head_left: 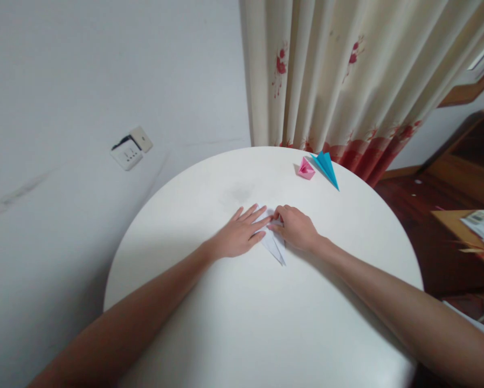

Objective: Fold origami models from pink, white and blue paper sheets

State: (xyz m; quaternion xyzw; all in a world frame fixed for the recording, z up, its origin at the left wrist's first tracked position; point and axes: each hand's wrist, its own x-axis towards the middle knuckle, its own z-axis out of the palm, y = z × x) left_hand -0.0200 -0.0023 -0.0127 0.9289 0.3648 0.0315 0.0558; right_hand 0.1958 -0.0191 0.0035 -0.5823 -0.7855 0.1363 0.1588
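Observation:
A folded piece of white paper lies on the round white table, its narrow point towards me. My left hand rests flat on its left side with the fingers spread. On the other side, my right hand has its thumb and fingers pinched together at the paper's right part. The fingertips of both hands nearly meet over the sheet, and they cover much of its far part, so the folds there are hidden.
A pink folded-paper piece and a blue paper plane sit near the far edge of the white table. Behind it hang a cream curtain and a wall with a socket. Papers lie on a wooden surface at right.

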